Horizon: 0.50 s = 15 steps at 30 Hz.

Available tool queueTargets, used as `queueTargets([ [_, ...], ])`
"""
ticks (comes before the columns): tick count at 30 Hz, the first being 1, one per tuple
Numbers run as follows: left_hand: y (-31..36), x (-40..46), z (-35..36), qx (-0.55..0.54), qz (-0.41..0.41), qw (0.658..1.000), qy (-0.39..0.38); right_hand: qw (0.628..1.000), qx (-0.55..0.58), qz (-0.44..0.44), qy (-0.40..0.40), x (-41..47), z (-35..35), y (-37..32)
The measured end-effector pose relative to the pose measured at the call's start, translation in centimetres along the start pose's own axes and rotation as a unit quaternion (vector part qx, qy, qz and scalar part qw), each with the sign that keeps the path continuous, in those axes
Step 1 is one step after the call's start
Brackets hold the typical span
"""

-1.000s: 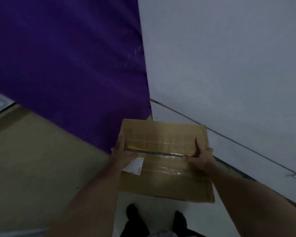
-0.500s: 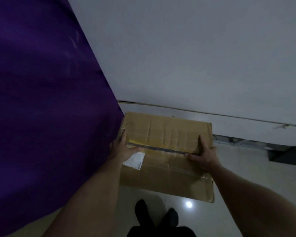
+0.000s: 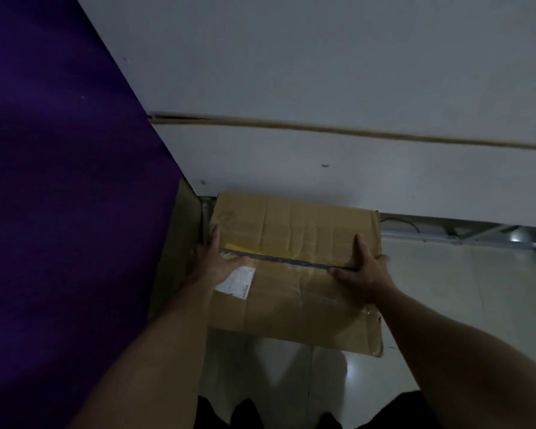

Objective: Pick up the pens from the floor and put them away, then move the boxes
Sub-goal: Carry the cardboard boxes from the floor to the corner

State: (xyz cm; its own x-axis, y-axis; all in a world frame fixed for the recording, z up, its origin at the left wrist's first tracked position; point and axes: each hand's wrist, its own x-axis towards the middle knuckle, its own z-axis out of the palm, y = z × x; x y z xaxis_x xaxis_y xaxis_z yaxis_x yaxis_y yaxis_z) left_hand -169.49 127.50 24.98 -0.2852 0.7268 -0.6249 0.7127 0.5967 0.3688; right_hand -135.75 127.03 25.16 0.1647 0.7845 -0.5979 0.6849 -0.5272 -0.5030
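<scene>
Head view: a cardboard box (image 3: pixel 294 270) sits at the centre of the frame, held above the pale floor (image 3: pixel 446 305) by both hands, one on each side. That two-sided hold looks chosen to keep the wide, taped box level while it is carried. The left hand (image 3: pixel 212 264) clasps the side at 9 o'clock, its fingers (image 3: pixel 214 236) lying flat along the edge and the thumb reaching over the top near a white label (image 3: pixel 237 281). The right hand (image 3: pixel 364 272) holds the side at 3 o'clock, thumb up on the lid, the other fingers curled on the top seam. Both forearms reach forward from 6 o'clock. A purple panel (image 3: pixel 59 212) stands at 9 o'clock, a second box (image 3: pixel 180 243) just beside it. No pens show.
</scene>
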Motion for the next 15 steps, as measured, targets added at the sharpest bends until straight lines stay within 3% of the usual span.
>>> queueTargets([
  [9,-6.3,12.0,9.9,0.045,0.017,0.999,0.025,1.000,-0.005,-0.008,0.010,11.4,10.0,5.8],
  [15,-8.4,15.1,12.7,0.066,0.053,0.995,0.043,0.999,-0.013,-0.022,0.023,13.6,13.8,8.4],
])
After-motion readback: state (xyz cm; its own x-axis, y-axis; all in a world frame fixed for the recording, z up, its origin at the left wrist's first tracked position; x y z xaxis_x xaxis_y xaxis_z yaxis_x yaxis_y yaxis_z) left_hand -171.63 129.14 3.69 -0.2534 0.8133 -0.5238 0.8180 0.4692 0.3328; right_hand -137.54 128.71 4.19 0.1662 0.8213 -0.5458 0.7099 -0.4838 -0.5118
